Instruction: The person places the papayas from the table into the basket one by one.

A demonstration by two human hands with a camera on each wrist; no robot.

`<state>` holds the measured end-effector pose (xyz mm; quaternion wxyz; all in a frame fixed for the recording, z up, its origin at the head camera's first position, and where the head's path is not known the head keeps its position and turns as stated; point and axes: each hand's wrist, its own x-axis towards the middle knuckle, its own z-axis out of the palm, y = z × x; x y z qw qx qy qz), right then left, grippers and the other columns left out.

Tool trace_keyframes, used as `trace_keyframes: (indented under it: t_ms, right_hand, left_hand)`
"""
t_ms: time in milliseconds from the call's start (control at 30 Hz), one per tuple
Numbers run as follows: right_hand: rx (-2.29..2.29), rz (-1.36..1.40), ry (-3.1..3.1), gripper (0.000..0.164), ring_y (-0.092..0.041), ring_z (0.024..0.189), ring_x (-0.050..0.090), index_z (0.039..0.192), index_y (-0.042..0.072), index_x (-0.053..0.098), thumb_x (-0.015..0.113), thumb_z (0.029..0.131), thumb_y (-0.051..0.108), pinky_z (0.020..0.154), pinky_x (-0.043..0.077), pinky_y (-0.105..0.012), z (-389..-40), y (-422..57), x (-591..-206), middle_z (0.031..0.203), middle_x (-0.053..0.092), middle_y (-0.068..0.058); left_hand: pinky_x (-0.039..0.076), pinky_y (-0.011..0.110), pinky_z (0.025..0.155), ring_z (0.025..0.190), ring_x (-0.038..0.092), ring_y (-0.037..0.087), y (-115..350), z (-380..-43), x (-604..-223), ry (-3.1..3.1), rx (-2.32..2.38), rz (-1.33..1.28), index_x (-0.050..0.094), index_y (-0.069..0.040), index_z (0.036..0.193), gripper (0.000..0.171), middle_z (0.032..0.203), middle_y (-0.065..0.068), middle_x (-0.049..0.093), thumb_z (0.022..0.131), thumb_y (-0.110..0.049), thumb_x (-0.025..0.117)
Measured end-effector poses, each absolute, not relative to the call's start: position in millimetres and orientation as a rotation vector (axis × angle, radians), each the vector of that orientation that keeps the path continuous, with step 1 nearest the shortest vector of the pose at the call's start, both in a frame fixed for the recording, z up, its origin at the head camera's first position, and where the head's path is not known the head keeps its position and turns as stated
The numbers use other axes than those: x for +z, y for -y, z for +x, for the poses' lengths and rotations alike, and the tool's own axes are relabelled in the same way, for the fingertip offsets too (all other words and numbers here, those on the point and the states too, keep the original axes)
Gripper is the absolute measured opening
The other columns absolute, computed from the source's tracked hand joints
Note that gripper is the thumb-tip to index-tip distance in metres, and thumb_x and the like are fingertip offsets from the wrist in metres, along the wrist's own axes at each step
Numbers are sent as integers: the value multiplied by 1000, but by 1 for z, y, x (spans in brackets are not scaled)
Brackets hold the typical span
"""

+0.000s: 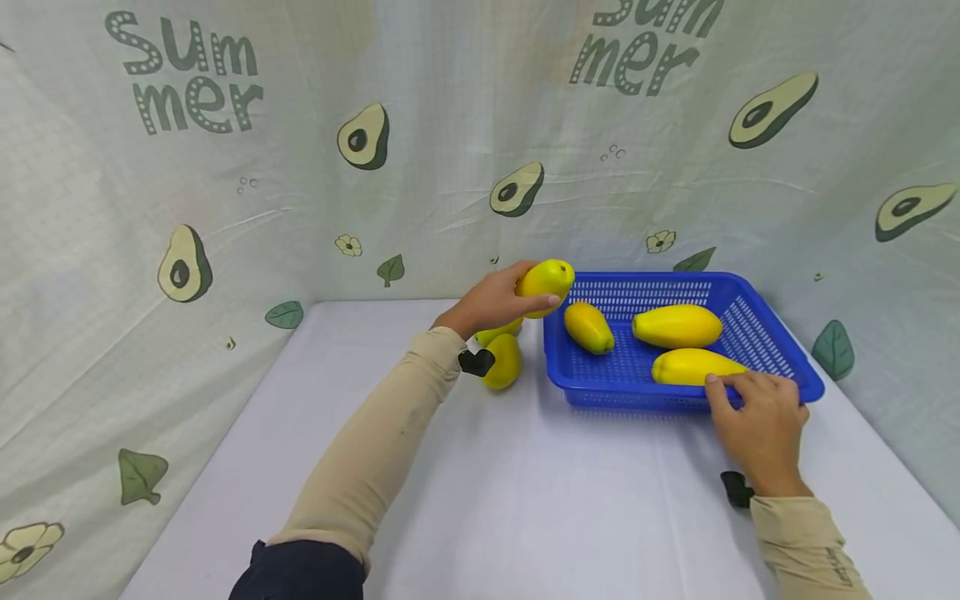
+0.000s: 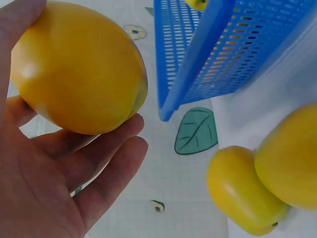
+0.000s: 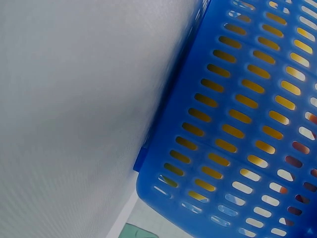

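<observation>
My left hand (image 1: 491, 298) holds a yellow papaya (image 1: 546, 283) beside the basket's left rim, raised off the table. In the left wrist view, its thumb and fingers lie round the papaya (image 2: 81, 67). Below that hand, two more yellow papayas (image 1: 502, 363) lie touching on the table, one partly hidden by the wrist. The blue perforated basket (image 1: 780, 333) contains three papayas: one at the left (image 1: 589, 327), one at the back right (image 1: 678, 326), one along the front (image 1: 693, 367). My right hand (image 1: 763, 421) grips the basket's front rim near the right corner; fingers show through the holes.
A white cloth covers the table (image 1: 540, 492). Behind it and at the sides hangs a pale curtain (image 1: 435, 208) printed with avocados, leaves and lettering. The basket's back edge stands close to the curtain.
</observation>
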<state>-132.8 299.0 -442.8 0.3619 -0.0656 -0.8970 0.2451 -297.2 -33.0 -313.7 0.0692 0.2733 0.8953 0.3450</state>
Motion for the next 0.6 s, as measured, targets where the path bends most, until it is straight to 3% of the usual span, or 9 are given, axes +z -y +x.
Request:
trace_keyframes:
  t_ms: [333,600]
  right_hand:
    - [641,-165,2306,34,-49,112,45,96,-8,70,62,95,24,83,27,-72,-132,-299,-444,110,65,-31]
    - [640,-158,2295,32,-49,111,46,95,-8,70,62,95,23,83,28,-72,-134,-300,-445,109,66,-31]
  left_hand:
    - [49,34,91,104,56,12,6,-294,-315,-2671,993,986,39,-26,152,82,127,-8,57,86,-64,68]
    - [49,28,87,100,56,11,-12,-290,-315,-2667,832,1085,41,-20,151,80,120,-7,59,87,-63,67]
